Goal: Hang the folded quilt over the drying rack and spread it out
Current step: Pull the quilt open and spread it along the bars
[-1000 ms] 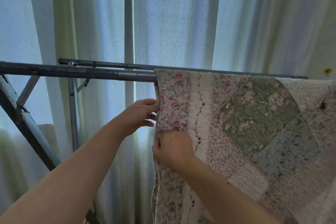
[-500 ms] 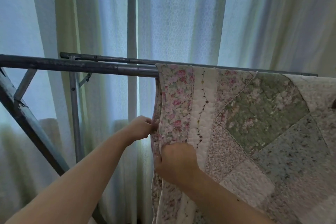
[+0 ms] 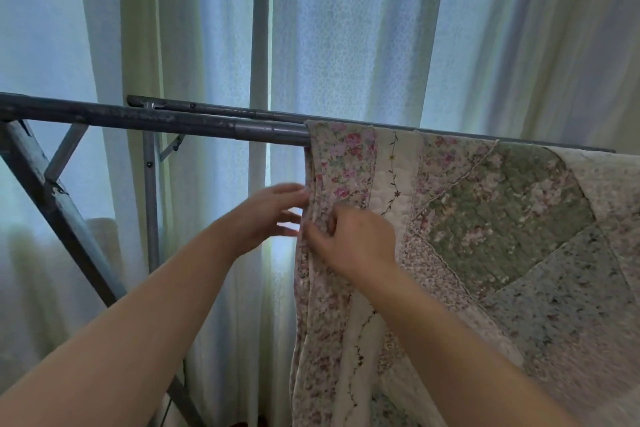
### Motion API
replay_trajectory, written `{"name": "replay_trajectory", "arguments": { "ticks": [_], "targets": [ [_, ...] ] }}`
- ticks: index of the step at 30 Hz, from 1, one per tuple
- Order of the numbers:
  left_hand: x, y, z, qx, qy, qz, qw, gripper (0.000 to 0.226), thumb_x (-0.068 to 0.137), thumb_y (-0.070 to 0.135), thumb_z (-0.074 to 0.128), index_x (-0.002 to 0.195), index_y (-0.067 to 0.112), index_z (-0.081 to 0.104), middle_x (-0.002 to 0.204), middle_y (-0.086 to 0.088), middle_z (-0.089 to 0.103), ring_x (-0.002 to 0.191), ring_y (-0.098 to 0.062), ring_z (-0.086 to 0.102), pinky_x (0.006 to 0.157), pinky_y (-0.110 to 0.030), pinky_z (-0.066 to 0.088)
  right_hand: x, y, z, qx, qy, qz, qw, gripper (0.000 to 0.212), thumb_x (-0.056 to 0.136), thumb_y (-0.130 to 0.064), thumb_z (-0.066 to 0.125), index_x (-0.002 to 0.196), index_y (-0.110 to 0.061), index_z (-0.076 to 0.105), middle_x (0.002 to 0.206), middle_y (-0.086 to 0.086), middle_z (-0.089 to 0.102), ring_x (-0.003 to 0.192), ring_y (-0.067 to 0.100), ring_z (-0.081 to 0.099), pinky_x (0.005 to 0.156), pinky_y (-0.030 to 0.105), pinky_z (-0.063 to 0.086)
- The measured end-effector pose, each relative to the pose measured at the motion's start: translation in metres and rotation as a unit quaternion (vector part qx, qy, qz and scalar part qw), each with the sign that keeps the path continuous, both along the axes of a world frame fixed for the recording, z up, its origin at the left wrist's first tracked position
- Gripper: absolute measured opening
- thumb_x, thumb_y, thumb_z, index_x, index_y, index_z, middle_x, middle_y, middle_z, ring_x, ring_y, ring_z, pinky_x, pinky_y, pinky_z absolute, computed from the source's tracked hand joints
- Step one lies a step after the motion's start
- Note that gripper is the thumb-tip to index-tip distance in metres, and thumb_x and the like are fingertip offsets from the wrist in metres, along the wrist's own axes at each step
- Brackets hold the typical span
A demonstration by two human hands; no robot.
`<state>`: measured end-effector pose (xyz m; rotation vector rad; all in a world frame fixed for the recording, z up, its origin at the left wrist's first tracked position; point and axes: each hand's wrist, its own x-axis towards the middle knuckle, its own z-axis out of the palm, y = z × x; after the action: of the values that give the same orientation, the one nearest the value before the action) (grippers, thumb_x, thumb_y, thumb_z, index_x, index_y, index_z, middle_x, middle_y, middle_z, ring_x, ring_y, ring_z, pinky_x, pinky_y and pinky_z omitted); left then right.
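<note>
A floral patchwork quilt (image 3: 485,236) hangs over the grey metal bar of the drying rack (image 3: 156,120), covering the right part of the bar. Its left edge hangs straight down below the bar. My right hand (image 3: 353,243) pinches that left edge from the front, thumb and fingers curled into the fabric. My left hand (image 3: 270,211) is just left of the edge, its fingers extended and reaching behind the quilt's border; the fingertips are hidden by the cloth.
A second rack bar (image 3: 214,109) runs behind the first. Slanted rack legs (image 3: 52,204) stand at the left. Pale curtains (image 3: 346,28) cover a bright window behind the rack. The left half of the front bar carries nothing.
Both hands have risen a little along the quilt's left edge. My left hand's fingers have opened out and slipped behind the border, while my right hand keeps its pinch.
</note>
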<state>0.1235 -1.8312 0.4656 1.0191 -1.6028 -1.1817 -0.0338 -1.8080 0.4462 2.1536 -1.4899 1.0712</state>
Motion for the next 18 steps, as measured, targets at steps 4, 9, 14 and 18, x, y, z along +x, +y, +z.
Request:
{"name": "replay_trajectory", "arguments": {
  "ticks": [4, 9, 14, 18],
  "targets": [
    [-0.021, 0.004, 0.024, -0.028, 0.012, 0.09, 0.996, 0.011, 0.086, 0.026, 0.061, 0.084, 0.02, 0.069, 0.075, 0.003, 0.068, 0.068, -0.013, 0.061, 0.064, -0.028, 0.051, 0.006, -0.006, 0.018, -0.003, 0.013, -0.036, 0.999, 0.035, 0.088, -0.041, 0.043, 0.063, -0.016, 0.045, 0.064, 0.002, 0.053, 0.057, 0.019, 0.046, 0.047, 0.026, 0.023],
    [-0.025, 0.01, 0.027, -0.071, 0.004, 0.177, 0.982, 0.015, 0.085, 0.024, 0.061, 0.079, 0.011, 0.067, 0.068, 0.001, 0.062, 0.062, -0.013, 0.054, 0.058, -0.027, 0.041, 0.014, 0.011, 0.021, -0.109, -0.022, 0.036, 0.993, 0.032, 0.078, -0.024, 0.044, 0.047, -0.016, 0.04, 0.041, 0.0, 0.04, 0.037, 0.015, 0.028, 0.043, 0.017, 0.007],
    [-0.011, 0.014, 0.025, -0.006, 0.093, 0.132, 0.987, 0.022, 0.09, 0.021, 0.051, 0.078, 0.013, 0.068, 0.066, 0.001, 0.061, 0.059, -0.014, 0.056, 0.053, -0.025, 0.049, 0.025, 0.016, 0.016, -0.092, 0.044, 0.073, 0.992, 0.023, 0.082, -0.022, 0.047, 0.063, -0.009, 0.055, 0.054, 0.008, 0.057, 0.043, 0.025, 0.046, 0.044, 0.022, 0.015],
    [-0.007, 0.02, 0.025, -0.003, 0.049, 0.088, 0.995, 0.044, 0.085, 0.056, 0.048, 0.068, 0.02, 0.067, 0.071, 0.003, 0.065, 0.065, -0.012, 0.06, 0.059, -0.026, 0.048, 0.011, 0.003, 0.005, -0.006, 0.051, 0.125, 0.991, 0.019, 0.09, -0.02, 0.043, 0.09, -0.006, 0.056, 0.086, 0.011, 0.064, 0.074, 0.029, 0.057, 0.055, 0.03, 0.032]
  ]
}}
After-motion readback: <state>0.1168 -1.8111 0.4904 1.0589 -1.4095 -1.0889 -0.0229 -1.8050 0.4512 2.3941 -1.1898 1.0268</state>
